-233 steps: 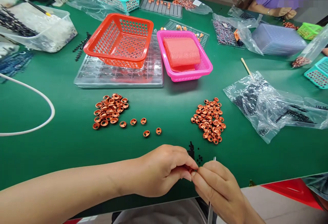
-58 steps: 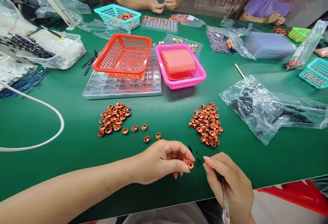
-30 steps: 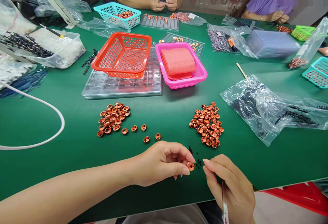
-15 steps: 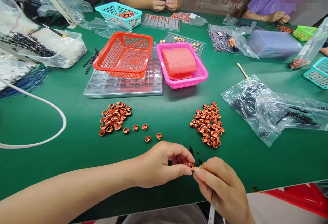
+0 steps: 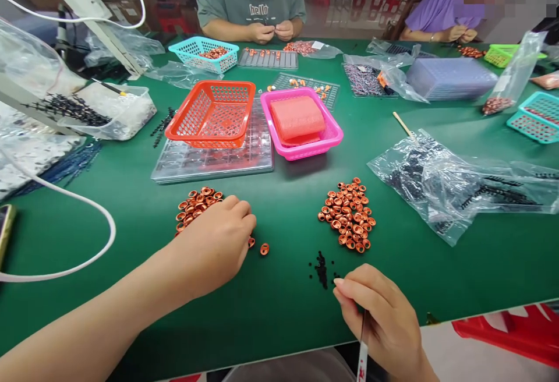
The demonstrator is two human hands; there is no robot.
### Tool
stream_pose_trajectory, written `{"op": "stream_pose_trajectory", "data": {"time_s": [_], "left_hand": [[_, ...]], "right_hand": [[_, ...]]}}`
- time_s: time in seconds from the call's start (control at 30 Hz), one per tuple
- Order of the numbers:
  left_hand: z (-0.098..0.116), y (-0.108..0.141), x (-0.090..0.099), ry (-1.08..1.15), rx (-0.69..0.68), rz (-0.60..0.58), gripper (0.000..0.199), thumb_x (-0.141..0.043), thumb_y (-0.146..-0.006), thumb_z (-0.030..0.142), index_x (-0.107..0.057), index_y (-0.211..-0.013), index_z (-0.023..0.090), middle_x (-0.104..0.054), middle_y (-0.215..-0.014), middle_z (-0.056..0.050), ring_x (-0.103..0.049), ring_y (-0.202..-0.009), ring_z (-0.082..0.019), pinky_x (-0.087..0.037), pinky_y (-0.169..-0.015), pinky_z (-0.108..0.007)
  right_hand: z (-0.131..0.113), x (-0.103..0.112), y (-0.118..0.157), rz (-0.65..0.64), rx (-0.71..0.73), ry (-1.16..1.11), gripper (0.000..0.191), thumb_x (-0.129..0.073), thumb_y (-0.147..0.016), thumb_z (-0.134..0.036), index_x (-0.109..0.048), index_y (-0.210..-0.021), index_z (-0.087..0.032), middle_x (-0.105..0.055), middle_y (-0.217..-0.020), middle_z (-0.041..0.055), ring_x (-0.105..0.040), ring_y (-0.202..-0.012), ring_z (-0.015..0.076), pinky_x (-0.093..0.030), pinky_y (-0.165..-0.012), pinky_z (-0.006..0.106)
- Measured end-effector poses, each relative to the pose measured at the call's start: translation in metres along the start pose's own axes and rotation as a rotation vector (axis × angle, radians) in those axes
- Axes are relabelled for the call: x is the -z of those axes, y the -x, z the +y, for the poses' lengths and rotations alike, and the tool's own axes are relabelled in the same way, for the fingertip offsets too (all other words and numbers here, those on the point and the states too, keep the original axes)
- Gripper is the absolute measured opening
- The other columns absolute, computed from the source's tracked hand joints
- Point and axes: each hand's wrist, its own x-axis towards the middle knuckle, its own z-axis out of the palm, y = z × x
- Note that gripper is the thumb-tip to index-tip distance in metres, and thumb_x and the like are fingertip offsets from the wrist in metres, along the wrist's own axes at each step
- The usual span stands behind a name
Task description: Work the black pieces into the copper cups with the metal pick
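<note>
My left hand [image 5: 218, 242] reaches over the left pile of copper-coloured rings [image 5: 192, 204], back of the hand up and fingers curled together. Its fingertips and anything between them are hidden. One loose ring [image 5: 264, 249] lies just right of it, with another partly showing against the fingers. Near the table's front edge, my right hand [image 5: 379, 318] is closed, thumb and forefinger together. A slim metal tool that looks like tweezers [image 5: 363, 353] is held in its palm, pointing down. Small black pieces [image 5: 322, 271] lie left of its fingertips. Beyond stands the right pile of copper-coloured rings [image 5: 348, 213].
An orange basket [image 5: 209, 131] sits on stacked clear trays [image 5: 209, 163]. Beside it is a pink basket [image 5: 308, 152] with pink foam sheet. Plastic bags [image 5: 432, 184] with black parts lie right. A white cable [image 5: 87, 201] loops at left. Two people work across the table.
My left hand has left the right hand, where it held a copper ring, and moved left to the left pile. My right hand stays near the black pieces. The camera view has shifted slightly.
</note>
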Motion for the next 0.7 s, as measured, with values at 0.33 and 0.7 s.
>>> {"op": "stream_pose_trajectory", "data": {"time_s": [0.33, 0.7], "left_hand": [[0.066, -0.067, -0.022, 0.373, -0.127, 0.076, 0.033, -0.061, -0.096, 0.022, -0.057, -0.125, 0.008, -0.056, -0.128, -0.020, -0.054, -0.118, -0.033, -0.050, -0.100, -0.048], [0.065, -0.080, -0.035, 0.516, -0.073, 0.078, 0.035, -0.062, -0.091, 0.010, -0.055, -0.124, 0.013, -0.064, -0.114, -0.012, -0.063, -0.106, -0.026, -0.053, -0.095, -0.041]], "right_hand": [[-0.004, 0.008, 0.014, 0.189, -0.146, 0.021, 0.042, -0.063, -0.085, 0.001, -0.063, -0.118, -0.024, -0.065, -0.083, 0.0014, -0.064, -0.072, 0.0122, -0.054, -0.060, 0.024], [0.003, 0.006, 0.020, 0.208, -0.194, 0.031, 0.038, -0.064, -0.085, -0.002, -0.065, -0.115, -0.025, -0.068, -0.084, 0.0011, -0.065, -0.071, 0.0124, -0.053, -0.058, 0.023]]}}
